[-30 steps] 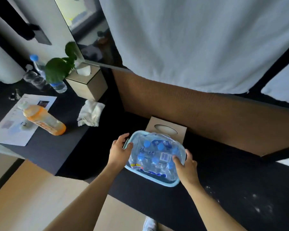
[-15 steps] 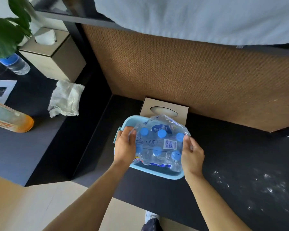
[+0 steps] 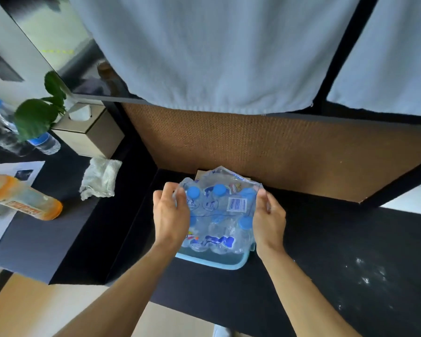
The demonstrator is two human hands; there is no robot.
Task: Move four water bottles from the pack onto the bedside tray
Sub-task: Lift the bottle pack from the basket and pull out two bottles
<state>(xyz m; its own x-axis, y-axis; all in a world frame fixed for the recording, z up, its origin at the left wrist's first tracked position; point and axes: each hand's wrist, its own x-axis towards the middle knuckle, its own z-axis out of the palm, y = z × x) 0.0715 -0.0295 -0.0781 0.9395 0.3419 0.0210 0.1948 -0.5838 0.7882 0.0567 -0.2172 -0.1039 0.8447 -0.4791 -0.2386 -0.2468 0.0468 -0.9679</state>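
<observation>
Both hands grasp a shrink-wrapped pack of water bottles point(image 3: 219, 215): the left hand point(image 3: 171, 216) clasps its left side with the thumb pressed onto the plastic film, and the right hand point(image 3: 269, 217) clasps its right side, fingers curled round the edge. Blue caps show through the wrap, and a white barcode label lies on top toward the right. Beneath the pack, partly hidden by it, sits a light blue tray point(image 3: 212, 260) on a black surface point(image 3: 326, 251); whether the pack touches the tray cannot be told. Behind the pack, at the far edge, stands a woven brown panel point(image 3: 253, 147), with white cloth point(image 3: 216, 52) hanging above it. To the left, on a separate dark table point(image 3: 66, 215), lie an orange bottle point(image 3: 22, 200) on its side, a crumpled white cloth point(image 3: 100, 177), a tan tissue box point(image 3: 88, 132), a green plant point(image 3: 38, 113) and a printed sheet of paper point(image 3: 0, 220).
</observation>
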